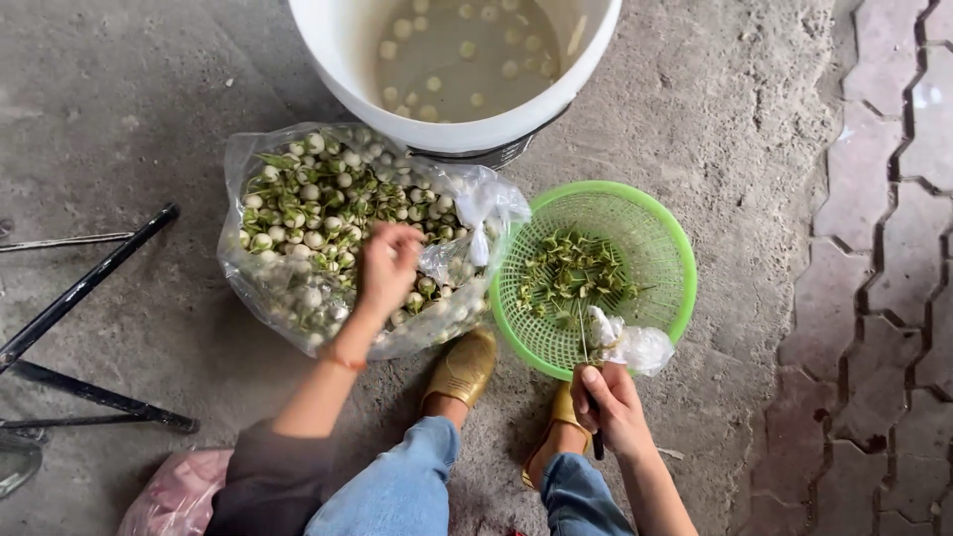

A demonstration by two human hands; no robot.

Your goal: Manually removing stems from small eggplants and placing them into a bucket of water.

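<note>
My left hand point(385, 266) reaches into a clear plastic bag point(260, 293) full of small round white-green vegetables point(308, 213) with green stems; its fingers curl down among them. My right hand point(611, 405) hovers at the near rim of a green plastic colander point(660, 233), gripping a small dark-handled knife point(588, 347) whose thin blade points up over the basket. Cut green stem caps point(573, 275) lie in the colander, with a crumpled bit of clear plastic point(630, 344) at its near edge.
A white bucket point(347, 55) of cloudy water with floating peeled pieces stands beyond the bag. Black metal legs point(84, 288) cross the concrete at left. A pink bag point(174, 496) lies by my knee. Paving bricks point(884, 298) border the right. My feet in golden shoes point(462, 369) rest between bag and colander.
</note>
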